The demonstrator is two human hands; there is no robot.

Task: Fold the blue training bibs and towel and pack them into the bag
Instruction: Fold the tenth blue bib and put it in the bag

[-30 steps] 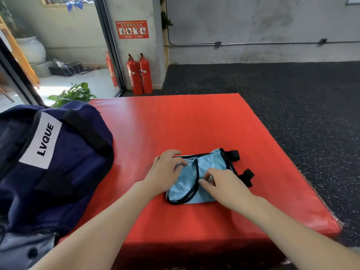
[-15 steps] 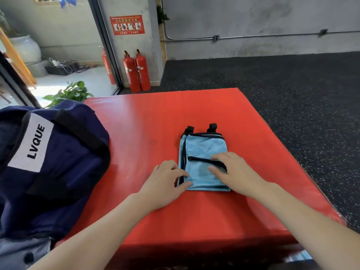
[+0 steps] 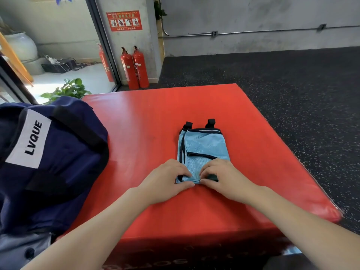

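A light blue mesh training bib [image 3: 204,146] with black trim lies folded into a narrow rectangle on the red mat [image 3: 152,117], its two black tabs pointing away from me. My left hand [image 3: 165,182] pinches the bib's near edge at its left corner. My right hand [image 3: 222,178] pinches the same near edge beside it, and the edge is lifted slightly between both thumbs and fingers. The navy bag [image 3: 48,162] with a white "LVQUE" label sits at the mat's left side. No towel is in view.
Two red fire extinguishers [image 3: 134,69] stand against the wall behind the mat, a third by the doorway. A green plant [image 3: 66,90] is beyond the bag. Dark speckled rubber floor [image 3: 292,90] surrounds the mat on the right and far sides.
The bib was turned so its tabs point away from me. Both hands slid from lying on top of it to its near edge and now pinch that edge.
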